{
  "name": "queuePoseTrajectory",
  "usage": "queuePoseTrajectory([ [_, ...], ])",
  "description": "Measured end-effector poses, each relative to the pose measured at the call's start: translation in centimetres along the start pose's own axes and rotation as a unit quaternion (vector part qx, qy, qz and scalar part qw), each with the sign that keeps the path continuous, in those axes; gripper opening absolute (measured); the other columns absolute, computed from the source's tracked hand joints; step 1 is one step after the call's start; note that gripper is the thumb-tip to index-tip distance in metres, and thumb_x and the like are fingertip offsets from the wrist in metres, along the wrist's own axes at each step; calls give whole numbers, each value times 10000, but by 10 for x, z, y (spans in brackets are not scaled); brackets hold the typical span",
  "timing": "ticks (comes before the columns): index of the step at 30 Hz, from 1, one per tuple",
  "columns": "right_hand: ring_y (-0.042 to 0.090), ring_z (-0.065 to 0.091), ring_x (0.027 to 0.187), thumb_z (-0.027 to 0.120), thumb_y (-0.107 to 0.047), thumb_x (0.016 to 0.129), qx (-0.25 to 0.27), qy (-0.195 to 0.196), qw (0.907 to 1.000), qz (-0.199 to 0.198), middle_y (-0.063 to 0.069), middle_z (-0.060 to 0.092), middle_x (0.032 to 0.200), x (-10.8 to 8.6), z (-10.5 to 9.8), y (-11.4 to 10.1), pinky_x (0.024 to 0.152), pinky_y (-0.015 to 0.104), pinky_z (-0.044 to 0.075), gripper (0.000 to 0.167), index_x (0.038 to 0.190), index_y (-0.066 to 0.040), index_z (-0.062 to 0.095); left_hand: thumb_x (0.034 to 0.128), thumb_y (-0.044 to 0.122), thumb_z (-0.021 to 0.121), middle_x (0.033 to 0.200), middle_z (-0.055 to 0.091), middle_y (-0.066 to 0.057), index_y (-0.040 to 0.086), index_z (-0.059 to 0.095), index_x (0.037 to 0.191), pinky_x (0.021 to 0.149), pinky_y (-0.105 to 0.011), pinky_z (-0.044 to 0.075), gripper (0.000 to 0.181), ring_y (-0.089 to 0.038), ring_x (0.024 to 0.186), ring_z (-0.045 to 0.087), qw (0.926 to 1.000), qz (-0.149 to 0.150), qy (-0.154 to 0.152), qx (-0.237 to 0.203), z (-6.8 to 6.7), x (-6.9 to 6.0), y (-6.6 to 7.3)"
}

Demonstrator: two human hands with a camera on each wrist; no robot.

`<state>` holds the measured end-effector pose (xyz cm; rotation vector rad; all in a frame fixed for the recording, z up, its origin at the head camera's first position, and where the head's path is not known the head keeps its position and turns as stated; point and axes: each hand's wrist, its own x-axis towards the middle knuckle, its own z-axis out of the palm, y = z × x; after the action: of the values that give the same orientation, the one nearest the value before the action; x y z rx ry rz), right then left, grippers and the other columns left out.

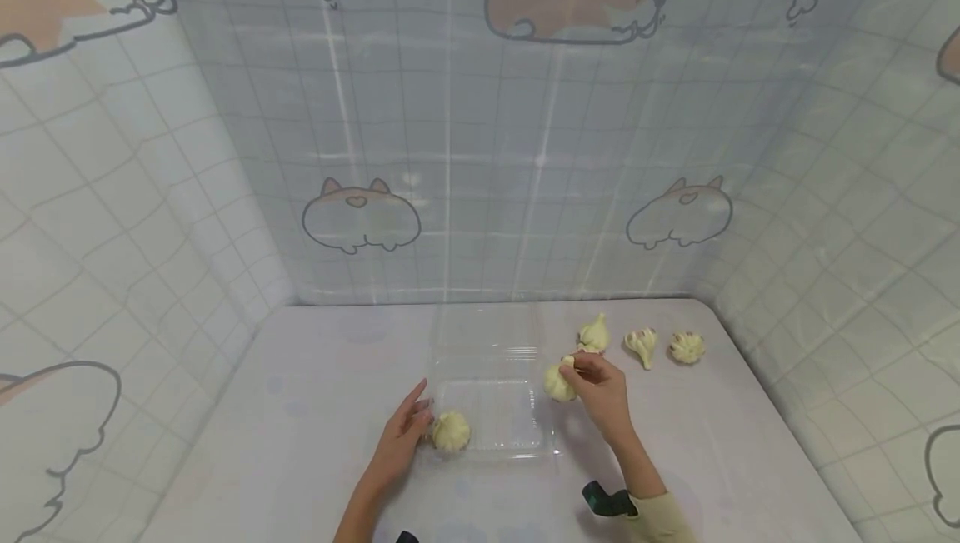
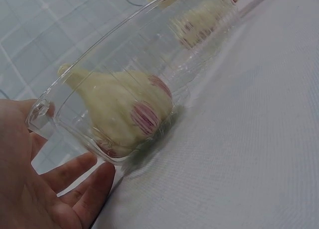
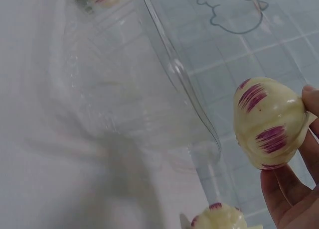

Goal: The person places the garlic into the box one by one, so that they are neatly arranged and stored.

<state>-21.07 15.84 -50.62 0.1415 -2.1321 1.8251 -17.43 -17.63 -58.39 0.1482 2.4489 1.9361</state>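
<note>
In the head view we see a clear plastic container [image 1: 498, 410] lying open on the pale table [image 1: 300, 443], its lid [image 1: 487, 328] spread toward the far side. One garlic bulb [image 1: 452, 432] sits in the near left corner of the container, and the left hand [image 1: 401, 439] is just to the left of it, fingers loosely extended at the container's edge. The right hand [image 1: 603, 393] pinches a second bulb [image 1: 557, 385] at the container's right side. Farther to the right on the table we find three more bulbs: a far one [image 1: 594, 333] close beyond the right hand, a middle one [image 1: 642, 346] with its stem toward the near side, and a rightmost one [image 1: 687, 348]. A tiled curtain [image 1: 487, 110] printed with cartoon dogs stands behind. In the left wrist view we look through the clear wall at the bulb in the corner, marked with purple streaks; the left fingers are apart and touch the rim, though we cannot quite tell how firmly. In the right wrist view we see the right thumb and fingers gripping the second bulb, also purple-streaked, to the right of the container's edge.
</note>
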Motion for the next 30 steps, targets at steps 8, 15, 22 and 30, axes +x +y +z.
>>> queuePoseTrajectory([
  [8, 254, 653, 860, 774, 41, 789, 29, -369, 9993, -101, 188, 688, 922, -4, 18, -15, 779, 323, 531, 178, 940, 87, 692, 1030, 265, 503, 1358, 501, -243, 139, 335, 1518, 865, -361, 488, 532, -352, 1143, 569, 9999, -121, 1, -81, 0, 1, -2],
  [15, 289, 643, 872, 768, 33, 798, 168, -744, 9968, -220, 189, 691, 912, -5, 34, -13, 798, 375, 525, 155, 926, 82, 696, 1032, 280, 497, 1363, 499, -233, 151, 328, 1523, 867, -344, 485, 535, -341, 1137, 568, 9999, -94, -22, -140, -1, 1, -4],
  [22, 328, 643, 874, 767, 35, 798, 165, -990, 9935, -543, 191, 693, 910, -6, 49, -12, 803, 434, 524, 153, 924, 83, 695, 1048, 196, 461, 1372, 469, -278, 105, 290, 1532, 858, -328, 486, 521, -377, 1147, 548, 9994, -195, -136, -265, -2, -1, 5],
  [30, 300, 646, 908, 770, -2, 811, 116, -1145, 9926, -394, 133, 699, 932, -7, 66, -12, 812, 447, 520, 153, 943, 45, 708, 1047, 218, 465, 1374, 466, -274, 116, 290, 1533, 848, -349, 497, 527, -362, 1144, 551, 9995, -171, -94, -243, 0, -2, 5],
])
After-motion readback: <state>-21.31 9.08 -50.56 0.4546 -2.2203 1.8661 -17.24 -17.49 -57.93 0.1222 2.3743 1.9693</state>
